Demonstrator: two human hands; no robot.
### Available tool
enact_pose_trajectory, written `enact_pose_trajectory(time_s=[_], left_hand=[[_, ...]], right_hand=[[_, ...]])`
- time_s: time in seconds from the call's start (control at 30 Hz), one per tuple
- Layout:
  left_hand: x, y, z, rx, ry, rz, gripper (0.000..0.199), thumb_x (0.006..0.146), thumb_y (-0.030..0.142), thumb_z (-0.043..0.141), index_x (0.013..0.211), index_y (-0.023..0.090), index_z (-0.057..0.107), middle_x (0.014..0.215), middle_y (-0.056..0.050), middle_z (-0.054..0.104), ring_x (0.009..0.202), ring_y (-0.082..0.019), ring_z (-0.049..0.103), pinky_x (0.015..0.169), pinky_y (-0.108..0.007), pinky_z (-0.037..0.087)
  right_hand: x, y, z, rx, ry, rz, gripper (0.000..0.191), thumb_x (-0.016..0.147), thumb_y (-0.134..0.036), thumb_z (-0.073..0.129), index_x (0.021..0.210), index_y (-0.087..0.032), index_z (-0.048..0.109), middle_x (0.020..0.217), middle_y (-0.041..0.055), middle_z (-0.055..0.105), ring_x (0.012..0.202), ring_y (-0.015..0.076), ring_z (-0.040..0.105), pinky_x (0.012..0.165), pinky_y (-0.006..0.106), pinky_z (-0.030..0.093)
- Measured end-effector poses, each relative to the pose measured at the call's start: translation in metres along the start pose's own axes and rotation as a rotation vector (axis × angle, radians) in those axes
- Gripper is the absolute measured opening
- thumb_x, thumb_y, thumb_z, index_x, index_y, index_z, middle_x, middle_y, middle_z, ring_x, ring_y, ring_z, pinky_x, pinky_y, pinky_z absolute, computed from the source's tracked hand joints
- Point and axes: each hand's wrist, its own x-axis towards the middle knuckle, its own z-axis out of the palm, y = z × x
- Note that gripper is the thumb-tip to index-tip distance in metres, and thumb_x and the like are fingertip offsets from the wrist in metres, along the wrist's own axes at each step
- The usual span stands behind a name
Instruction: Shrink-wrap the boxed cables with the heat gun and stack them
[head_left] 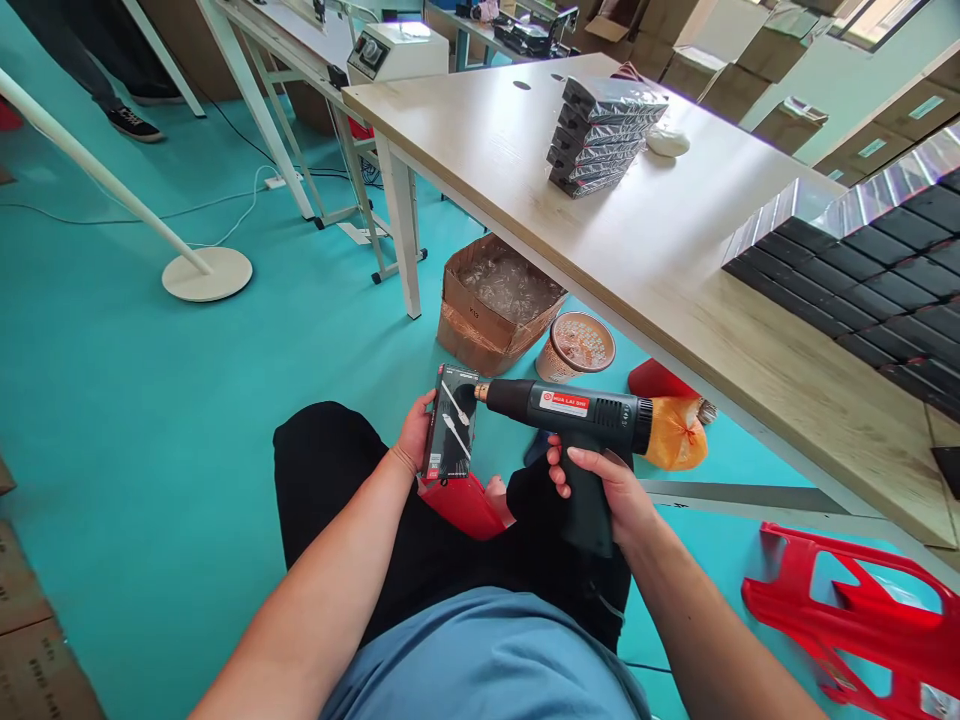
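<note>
A dark heat gun (585, 412) with a red and white label is gripped at its handle by my right hand (596, 480). Its brass nozzle points left, at the upper part of a small black box (451, 425) with pictures of white cables. My left hand (415, 430) holds that box upright by its left edge, above my lap. Nozzle and box look very close; whether they touch I cannot tell. On the table (660, 260) stands a stack of wrapped black boxes (600, 135), and more black boxes (862, 270) are piled in rows at the right.
Under the table edge are a carton of clear plastic film (499, 300), a round waste basket (576, 345) and an orange bag (676, 433). A red plastic stool (855, 610) lies at the lower right. A white round stand base (208, 273) and a person's shoe (135, 122) are at left.
</note>
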Motion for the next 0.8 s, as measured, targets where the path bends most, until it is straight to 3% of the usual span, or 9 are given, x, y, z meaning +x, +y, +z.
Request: enact_pose_trajectory(time_s=[0.1, 0.2, 0.3, 0.37, 0.5, 0.67, 0.8], left_hand=[[0.003, 0.000, 0.000, 0.001, 0.020, 0.035, 0.056, 0.095, 0.057, 0.048, 0.103, 0.010, 0.075, 0.080, -0.015, 0.077, 0.074, -0.030, 0.074, 0.074, -0.044, 0.060], [0.005, 0.002, 0.001, -0.019, 0.031, 0.107, 0.053, 0.098, 0.055, 0.047, 0.109, 0.011, 0.074, 0.083, -0.013, 0.078, 0.076, -0.030, 0.075, 0.076, -0.043, 0.060], [0.004, 0.003, 0.001, -0.049, 0.018, 0.155, 0.052, 0.098, 0.054, 0.047, 0.111, 0.011, 0.073, 0.085, -0.014, 0.078, 0.078, -0.030, 0.076, 0.078, -0.044, 0.060], [0.003, 0.003, 0.001, -0.057, 0.001, 0.160, 0.049, 0.097, 0.052, 0.050, 0.110, 0.011, 0.073, 0.084, -0.014, 0.078, 0.079, -0.031, 0.076, 0.079, -0.045, 0.060], [0.002, 0.004, 0.001, -0.057, -0.027, 0.147, 0.051, 0.094, 0.051, 0.048, 0.114, 0.011, 0.073, 0.091, -0.015, 0.079, 0.084, -0.034, 0.076, 0.080, -0.047, 0.060], [-0.002, 0.004, 0.004, -0.064, -0.063, 0.115, 0.055, 0.091, 0.049, 0.046, 0.117, 0.008, 0.072, 0.101, -0.019, 0.078, 0.090, -0.035, 0.075, 0.082, -0.048, 0.059], [-0.006, 0.001, 0.009, -0.059, -0.111, 0.069, 0.057, 0.090, 0.047, 0.047, 0.120, 0.005, 0.071, 0.114, -0.021, 0.076, 0.096, -0.034, 0.075, 0.087, -0.046, 0.059]], right_hand=[[-0.004, -0.007, 0.013, -0.158, -0.145, -0.006, 0.031, 0.075, -0.035, 0.084, 0.097, -0.016, 0.076, 0.082, 0.0053, 0.071, 0.064, 0.0162, 0.062, 0.054, 0.027, 0.050], [-0.011, -0.016, 0.022, -0.486, -0.288, -0.020, 0.020, 0.079, -0.034, 0.079, 0.087, -0.016, 0.075, 0.075, 0.0046, 0.070, 0.065, 0.0178, 0.061, 0.057, 0.030, 0.050], [-0.015, -0.024, 0.027, -0.652, -0.183, -0.138, 0.019, 0.084, -0.036, 0.074, 0.081, -0.018, 0.073, 0.072, 0.0030, 0.067, 0.065, 0.0171, 0.059, 0.063, 0.032, 0.051], [-0.017, -0.025, 0.028, -0.614, -0.168, -0.152, 0.022, 0.085, -0.040, 0.074, 0.083, -0.018, 0.073, 0.072, 0.0026, 0.067, 0.064, 0.0169, 0.058, 0.063, 0.032, 0.050], [-0.023, -0.019, 0.023, -0.485, -0.325, -0.019, 0.024, 0.081, -0.040, 0.079, 0.086, -0.016, 0.076, 0.073, 0.0044, 0.068, 0.066, 0.0178, 0.060, 0.058, 0.030, 0.051], [-0.019, -0.012, 0.006, -0.069, 0.009, -0.046, 0.032, 0.073, -0.035, 0.086, 0.098, -0.016, 0.077, 0.086, 0.0053, 0.070, 0.066, 0.0141, 0.061, 0.053, 0.023, 0.052], [-0.014, -0.017, -0.006, 0.134, 0.071, 0.020, 0.035, 0.070, -0.028, 0.087, 0.100, -0.013, 0.078, 0.085, 0.0044, 0.068, 0.066, 0.0116, 0.060, 0.053, 0.018, 0.054]])
